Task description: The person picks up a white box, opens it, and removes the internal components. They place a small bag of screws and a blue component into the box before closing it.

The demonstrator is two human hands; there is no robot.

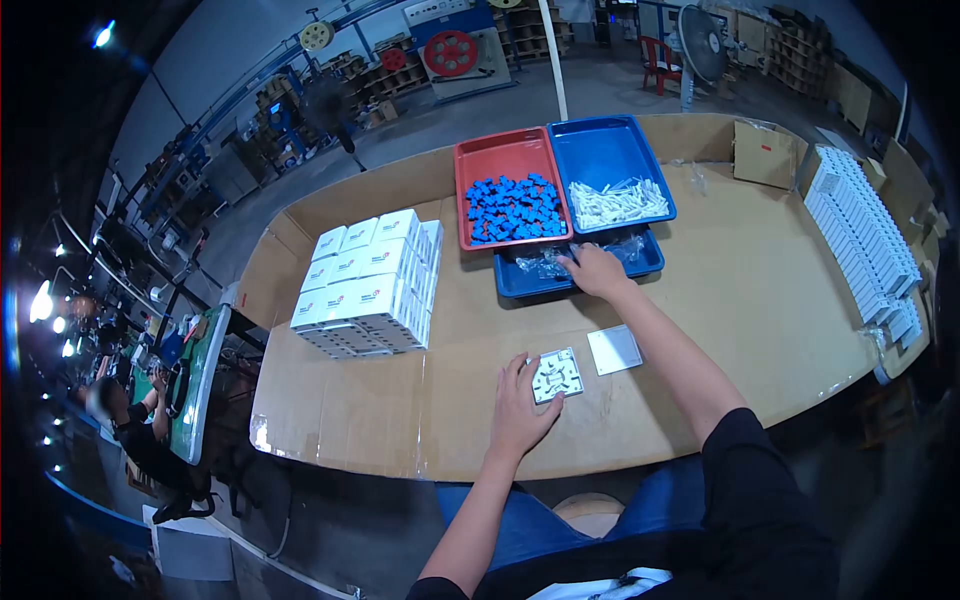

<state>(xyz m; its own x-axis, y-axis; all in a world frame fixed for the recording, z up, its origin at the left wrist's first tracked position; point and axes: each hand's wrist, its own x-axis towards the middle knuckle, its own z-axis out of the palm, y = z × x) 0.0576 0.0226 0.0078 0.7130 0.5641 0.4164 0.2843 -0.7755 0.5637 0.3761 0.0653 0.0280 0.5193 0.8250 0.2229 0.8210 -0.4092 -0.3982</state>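
My left hand (518,412) rests on the table, its fingers and thumb closed around the left side and lower corner of an open white square plastic case (558,377). Small dark slots and raised shapes show inside the case. To its right lies a flat white square cover (615,350), untouched. My right hand (597,272) reaches forward into the lower blue tray (525,285), which holds clear plastic packets (545,263). Its fingers are bent down among the packets, and the fingertips are partly hidden, so what they pinch cannot be made out.
Behind the lower tray stand a red tray (463,200) of blue parts and a blue tray (610,150) of white plastic pieces. Stacked white boxes (365,285) stand left; rows of white cases (862,240) stand right. Cardboard walls edge the table. Another person (150,425) sits far left.
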